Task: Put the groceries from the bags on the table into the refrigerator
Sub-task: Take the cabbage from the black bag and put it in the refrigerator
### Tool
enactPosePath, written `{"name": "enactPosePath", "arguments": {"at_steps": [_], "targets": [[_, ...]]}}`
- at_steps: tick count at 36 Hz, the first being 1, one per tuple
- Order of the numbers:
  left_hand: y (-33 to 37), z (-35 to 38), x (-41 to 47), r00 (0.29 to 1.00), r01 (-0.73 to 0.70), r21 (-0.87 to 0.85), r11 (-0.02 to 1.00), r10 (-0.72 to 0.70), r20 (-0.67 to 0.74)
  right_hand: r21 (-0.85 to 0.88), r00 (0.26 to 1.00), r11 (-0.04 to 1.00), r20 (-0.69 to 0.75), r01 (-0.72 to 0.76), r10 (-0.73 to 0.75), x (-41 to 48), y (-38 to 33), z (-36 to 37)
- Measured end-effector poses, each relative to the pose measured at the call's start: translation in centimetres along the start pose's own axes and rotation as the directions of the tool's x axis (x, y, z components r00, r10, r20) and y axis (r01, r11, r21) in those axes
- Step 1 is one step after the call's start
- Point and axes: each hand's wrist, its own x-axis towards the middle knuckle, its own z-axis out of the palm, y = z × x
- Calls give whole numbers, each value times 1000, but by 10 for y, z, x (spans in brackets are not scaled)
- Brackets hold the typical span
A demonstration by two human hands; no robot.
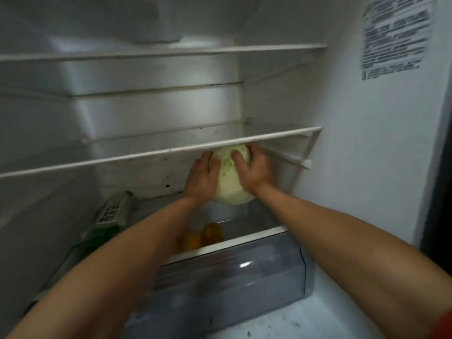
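Inside the open refrigerator, a pale green cabbage (231, 184) sits low on the glass shelf (259, 216) over the crisper drawer, just under the middle shelf (156, 154). My left hand (201, 178) grips its left side with fingers curled over it. My right hand (254, 168) grips its right side and top the same way. Both forearms reach in from the bottom of the view.
Orange fruits (210, 234) lie in the clear crisper drawer (234, 280) below. A green bottle with a white label (110, 216) lies on the left of the lower shelf. The two upper shelves hold nothing visible. A printed sticker (396, 37) is on the right wall.
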Motion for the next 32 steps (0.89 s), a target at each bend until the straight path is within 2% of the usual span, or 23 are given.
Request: {"name": "enactPosePath", "arguments": {"at_steps": [7,11,15,18,20,26,32], "targets": [[-22,16,49,994,41,39,998,-45,105,-176,996,981,-8,84,-86,37,33,35],[-33,25,60,991,64,18,998,-66,118,-303,990,944,-13,131,-142,46,43,42],[-37,24,65,981,81,-28,996,-75,177,-345,983,921,31,181,-182,51,44,42],[-55,28,78,975,91,-4,996,-88,205,-440,957,858,12,266,-291,55,46,41],[-64,27,82,962,94,41,995,-101,255,-514,946,803,51,301,-322,57,45,39],[-52,4,48,971,74,90,993,-93,222,-639,958,716,138,281,-253,51,40,27],[-38,-5,20,959,70,177,982,-115,259,-613,970,762,230,209,-81,31,29,10]]}}
